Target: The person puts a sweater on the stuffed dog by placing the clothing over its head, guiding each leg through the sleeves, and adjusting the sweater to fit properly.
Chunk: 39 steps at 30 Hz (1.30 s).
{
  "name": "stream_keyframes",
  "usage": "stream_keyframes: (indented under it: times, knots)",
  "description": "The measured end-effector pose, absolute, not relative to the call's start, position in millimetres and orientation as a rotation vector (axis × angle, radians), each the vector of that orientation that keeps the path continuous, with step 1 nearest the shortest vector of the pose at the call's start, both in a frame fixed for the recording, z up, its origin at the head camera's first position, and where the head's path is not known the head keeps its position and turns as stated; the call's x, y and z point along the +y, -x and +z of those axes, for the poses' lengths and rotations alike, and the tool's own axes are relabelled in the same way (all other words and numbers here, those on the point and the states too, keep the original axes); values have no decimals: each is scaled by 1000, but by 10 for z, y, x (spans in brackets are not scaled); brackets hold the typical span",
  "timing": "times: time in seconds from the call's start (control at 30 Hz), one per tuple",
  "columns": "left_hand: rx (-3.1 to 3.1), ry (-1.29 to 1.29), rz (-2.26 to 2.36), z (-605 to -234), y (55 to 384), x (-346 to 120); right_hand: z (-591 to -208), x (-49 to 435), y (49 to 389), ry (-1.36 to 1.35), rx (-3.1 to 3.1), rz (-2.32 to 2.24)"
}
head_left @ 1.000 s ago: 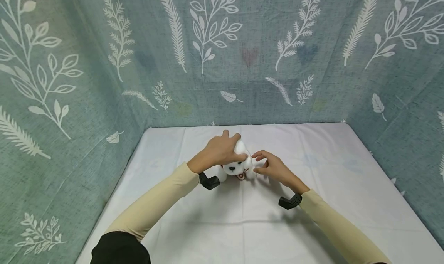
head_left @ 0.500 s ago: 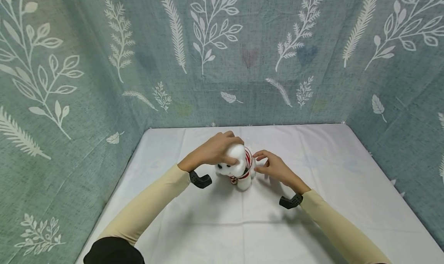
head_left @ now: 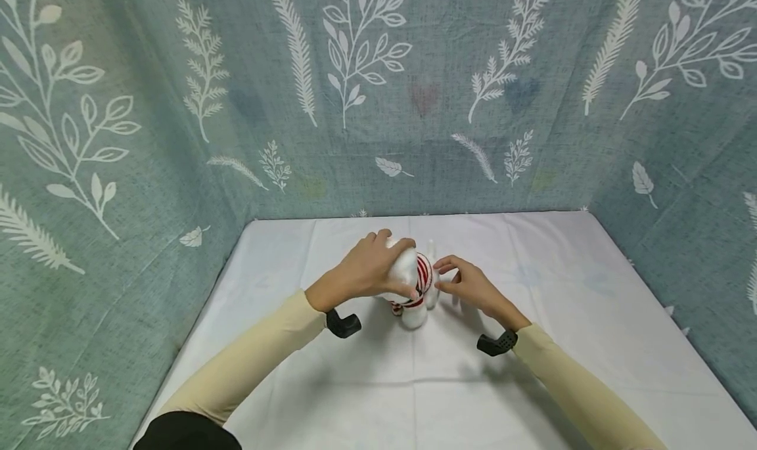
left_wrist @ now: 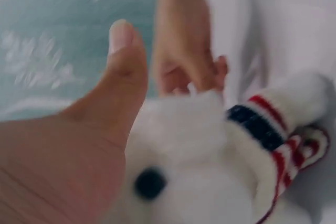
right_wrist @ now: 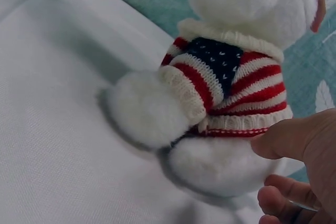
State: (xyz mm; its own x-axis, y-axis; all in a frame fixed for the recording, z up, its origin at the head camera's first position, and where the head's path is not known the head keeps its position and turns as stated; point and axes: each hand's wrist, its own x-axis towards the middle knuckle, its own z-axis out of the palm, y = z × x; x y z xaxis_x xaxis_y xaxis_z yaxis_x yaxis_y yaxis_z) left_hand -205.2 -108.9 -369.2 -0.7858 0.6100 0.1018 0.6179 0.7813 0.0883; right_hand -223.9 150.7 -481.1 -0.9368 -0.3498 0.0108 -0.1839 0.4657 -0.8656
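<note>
A white plush dog (head_left: 405, 269) in a red, white and blue knitted sweater (right_wrist: 226, 80) stands on the white-covered table, its head toward the left. My left hand (head_left: 369, 266) holds the head from above, fingers over the top and thumb on the near side. One dark eye (left_wrist: 150, 183) shows beside that thumb in the left wrist view. At the rear end, my right hand (head_left: 467, 284) curls its thumb and fingers about the dog's hindquarters. In the right wrist view the thumb (right_wrist: 273, 142) lies right at the sweater's hem. The muzzle is hidden in the head view.
Behind and on both sides hang blue-green curtains (head_left: 378, 95) with white leaf prints. A white cloth (head_left: 355, 397) with fold creases covers the table. Black devices are strapped at the left wrist (head_left: 343, 324) and the right wrist (head_left: 497, 343).
The dog's face has turned from the front toward the left, out of sight in the head view, and more sweater shows. My left hand has shifted left with the head; the right has hardly moved.
</note>
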Motion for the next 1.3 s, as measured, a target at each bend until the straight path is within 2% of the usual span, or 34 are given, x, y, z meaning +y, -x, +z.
stream_keyframes:
  times: [0.1,0.27,0.43,0.73,0.9,1.03,1.3]
  knots:
    - [-2864,934,-44,-3736,1994,-1033,-4824,1516,2237,466,2536,-1476]
    - [-2887,926,-303,-3772,2044,-1063,-4830,1512,2227,459,2535,-1500]
    - [-2830,1082,-564,-3820,2143,-1179,-4842,1508,2226,450,2545,-1505]
    - [-2675,1433,-723,-3766,2165,-1282,-4679,1495,2201,355,2448,-1522]
    - [-2680,1538,-828,-3762,2209,-1343,-4599,1427,2199,342,2449,-1470]
    - [-2715,1528,-866,-3787,2246,-1366,-4604,1341,2197,278,2439,-1432]
    - [-2882,1329,-854,-3836,2281,-1391,-4586,1226,2186,210,2447,-1401]
